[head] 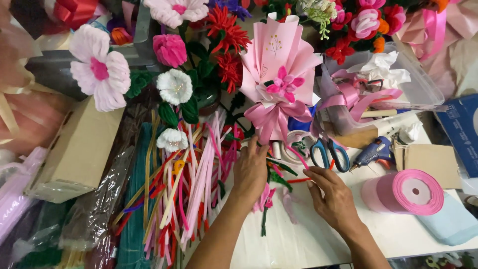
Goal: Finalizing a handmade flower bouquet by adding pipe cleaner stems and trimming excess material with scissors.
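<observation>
Bouquet [280, 74] steadied by left hand [250, 169] on cluttered white table [398, 234]; right hand [334, 197] pinches pink stem [298, 155].

A craft workshop for handmade flowers: a white table [398, 229] crowded with a heap of coloured pipe cleaners [184, 189], finished fuzzy-wire flowers [99, 69], a pink ribbon roll [408, 192], blue-handled scissors [329, 153], a blue glue gun [373, 152] and a pink paper-wrapped bouquet [279, 65].
</observation>
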